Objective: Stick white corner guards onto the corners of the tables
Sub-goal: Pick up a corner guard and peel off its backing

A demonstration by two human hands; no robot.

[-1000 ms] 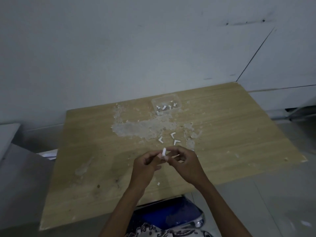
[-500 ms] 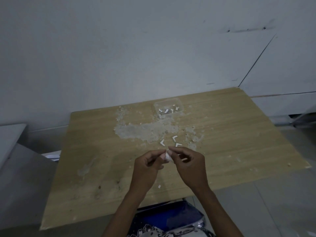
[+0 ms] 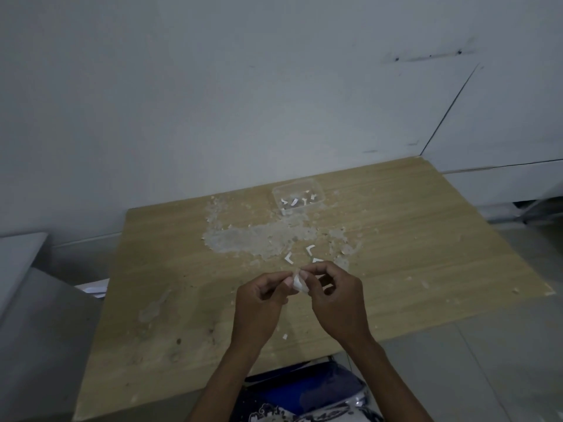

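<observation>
1. Grey-white walls back a light wooden table (image 3: 170, 269) whose middle carries a pale, flaky patch of scraped residue (image 3: 259, 239).
2. Over the near half of the table, the left hand (image 3: 259, 303) pinches a small white L-shaped corner guard (image 3: 297, 283) between thumb and fingers; the right hand (image 3: 335, 300) pinches the same piece from the other side, fingers curled.
3. Judging by the grip, the backing is being peeled. It likely goes best with the left hand holding the guard steady, the right lifting the liner from one edge, and no fingertip touching the sticky face.
4. Just beyond the hands lie three loose white corner guards (image 3: 310, 250) on the table.
5. Near the front edge lies one tiny white scrap (image 3: 285, 336).
6. Farther back, towards the right, one clear plastic rectangular box (image 3: 316, 190) holds about five more white pieces; the exact count is hard to tell.
7. No table corner in view wears a guard.
</observation>
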